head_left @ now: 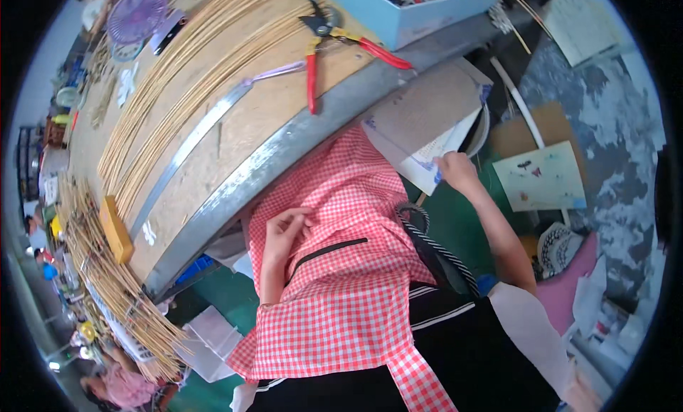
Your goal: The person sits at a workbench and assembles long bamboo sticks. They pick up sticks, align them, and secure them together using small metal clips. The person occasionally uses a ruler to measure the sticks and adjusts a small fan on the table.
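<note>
A red-and-white checked apron (341,284) with a dark zip pocket hangs down my front, its top edge reaching the table's metal rim. My left hand (281,234) lies on the apron beside the zip, fingers bent against the cloth. My right hand (455,171) reaches out to the right and pinches the lower edge of a brown cardboard sheet backed with white paper (427,120) that sticks out from under the table edge.
The wooden table (235,127) carries long bundles of thin bamboo sticks (178,70), a metal strip (199,131), red-handled pliers (334,42), a light blue box (420,17) and a yellow block (115,230). Paper sheets and cardboard lie on the floor at right. Other people sit at lower left.
</note>
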A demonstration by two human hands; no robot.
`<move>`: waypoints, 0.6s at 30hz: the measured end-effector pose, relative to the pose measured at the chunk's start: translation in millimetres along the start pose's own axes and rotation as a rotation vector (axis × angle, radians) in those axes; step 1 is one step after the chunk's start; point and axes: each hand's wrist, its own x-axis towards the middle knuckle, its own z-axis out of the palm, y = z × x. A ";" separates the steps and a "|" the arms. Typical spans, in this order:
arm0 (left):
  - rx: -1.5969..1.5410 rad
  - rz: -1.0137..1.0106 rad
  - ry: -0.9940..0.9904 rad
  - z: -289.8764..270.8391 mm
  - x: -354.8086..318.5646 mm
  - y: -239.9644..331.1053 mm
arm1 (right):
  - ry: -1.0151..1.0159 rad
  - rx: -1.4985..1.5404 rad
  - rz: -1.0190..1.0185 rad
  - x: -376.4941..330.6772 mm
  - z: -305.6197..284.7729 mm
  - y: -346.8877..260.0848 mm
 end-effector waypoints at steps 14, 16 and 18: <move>-0.163 -0.078 0.189 -13.2 23.3 -30.8 | 0.665 1.642 0.540 55.4 97.6 62.4; -0.165 -0.070 0.167 -14.7 22.7 -33.9 | 0.727 1.554 0.447 71.4 133.2 83.4; -0.148 -0.067 0.146 -14.2 26.5 -26.7 | 0.949 1.188 0.490 82.2 167.0 100.2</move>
